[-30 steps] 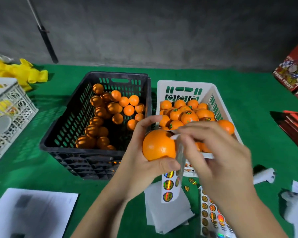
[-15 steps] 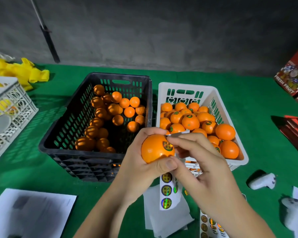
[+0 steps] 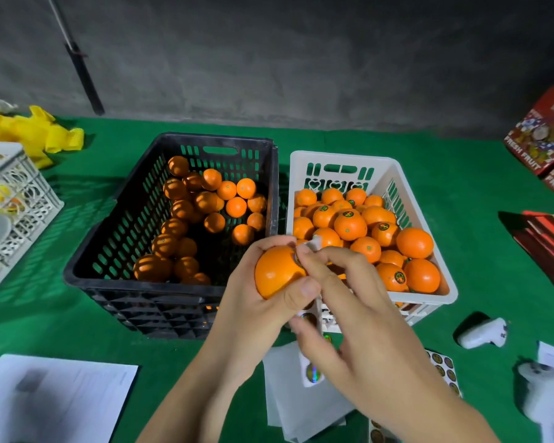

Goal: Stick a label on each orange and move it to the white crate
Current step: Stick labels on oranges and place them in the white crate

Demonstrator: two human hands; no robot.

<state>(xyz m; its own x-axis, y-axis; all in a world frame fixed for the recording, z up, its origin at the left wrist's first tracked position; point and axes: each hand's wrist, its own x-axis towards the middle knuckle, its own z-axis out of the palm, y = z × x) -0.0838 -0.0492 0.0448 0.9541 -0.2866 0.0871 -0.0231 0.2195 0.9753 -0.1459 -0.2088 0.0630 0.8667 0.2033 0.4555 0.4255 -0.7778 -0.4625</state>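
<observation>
- The left hand (image 3: 256, 302) grips an orange (image 3: 277, 271) from below and behind, thumb curled across its front; the fruit is held above the near edge of the gap between the two crates
- The right hand (image 3: 349, 318) comes in from the right; its fingers (image 3: 314, 262) are curled against the upper right side of the orange, where a label (image 3: 296, 259) shows only as a dark edge; they pinch a white strip of backing paper (image 3: 314, 243) that pokes up above them; the same strip hangs below the hands with one shiny sticker (image 3: 312, 372) on it
- The white crate (image 3: 343, 161) stands on the right, well filled with oranges, several bearing round dark labels
- The black crate (image 3: 173, 148) stands just beside it on the left, holding unlabelled oranges in shadow
- Both crates sit on a green table (image 3: 480, 174); a sheet of stickers (image 3: 445, 369) lies near the right forearm; white papers (image 3: 55, 398) lie at the near left; a white lattice basket (image 3: 16, 199) and yellow bags (image 3: 36, 132) are at the far left; red boxes (image 3: 541, 135) are at the far right
</observation>
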